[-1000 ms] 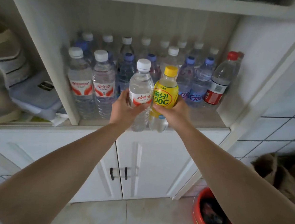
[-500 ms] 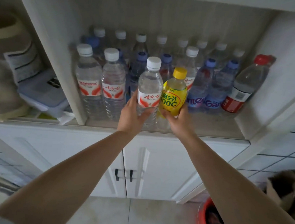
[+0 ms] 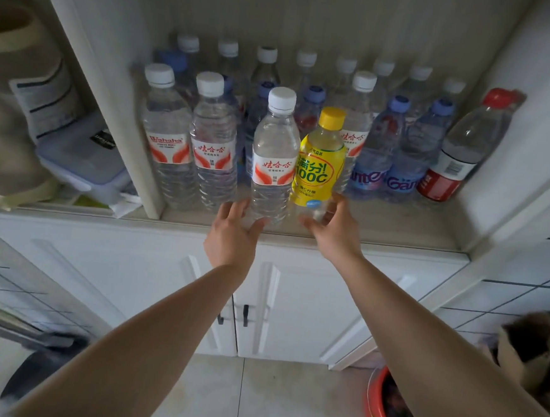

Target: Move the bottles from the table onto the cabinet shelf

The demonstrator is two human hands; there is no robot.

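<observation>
A clear water bottle (image 3: 274, 155) with a white cap and a red-and-white label stands upright at the front of the cabinet shelf (image 3: 396, 232). Right beside it stands a yellow-capped bottle (image 3: 319, 169) with a yellow label. My left hand (image 3: 232, 234) is just below the water bottle's base, fingers spread, no longer wrapped around it. My right hand (image 3: 331, 229) sits at the yellow bottle's base with its fingers loosened and apart. Several more water bottles (image 3: 213, 137) fill the shelf behind and to both sides.
A red-capped bottle (image 3: 459, 150) leans at the shelf's right end. A divider panel (image 3: 111, 96) separates a left compartment holding a plastic box (image 3: 83, 157) and bags. White cabinet doors (image 3: 292, 302) are below. A red bucket (image 3: 392, 411) stands on the floor at right.
Both hands pushed the two bottles onto the shelf, set them down upright, then let go and slid down to their bases. The camera moved closer.
</observation>
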